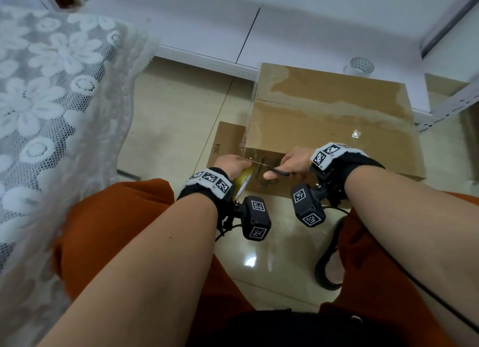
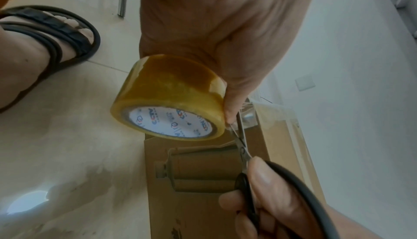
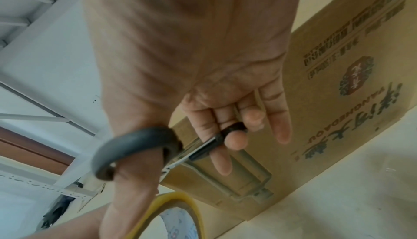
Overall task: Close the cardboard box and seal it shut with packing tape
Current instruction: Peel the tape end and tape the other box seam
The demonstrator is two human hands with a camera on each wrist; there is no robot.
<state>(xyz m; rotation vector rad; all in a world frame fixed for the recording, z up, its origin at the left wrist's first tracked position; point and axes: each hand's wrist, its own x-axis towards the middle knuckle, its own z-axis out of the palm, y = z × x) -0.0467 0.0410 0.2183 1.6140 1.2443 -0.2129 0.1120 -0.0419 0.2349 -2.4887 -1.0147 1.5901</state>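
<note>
1. Head view: the left hand (image 1: 232, 163) is curled round a yellowish packing tape roll (image 1: 242, 184), gripping it just beside the near left corner of the cardboard box (image 1: 334, 129).
2. The right hand (image 1: 295, 162), close to the left hand's right, has thumb and fingers through the black handles of scissors (image 1: 269, 166), blades pointing toward the left hand.
3. The left wrist view shows the blades (image 2: 242, 141) across a clear tape strip (image 2: 234, 132) running from the roll to the box.
4. Beyond both hands the box flaps lie shut, with glossy tape along the top seam.
5. Behind the box's far right corner stands a second tape roll (image 1: 361, 65).
6. Left of the left hand hangs a lace cloth (image 1: 57, 92).
</note>
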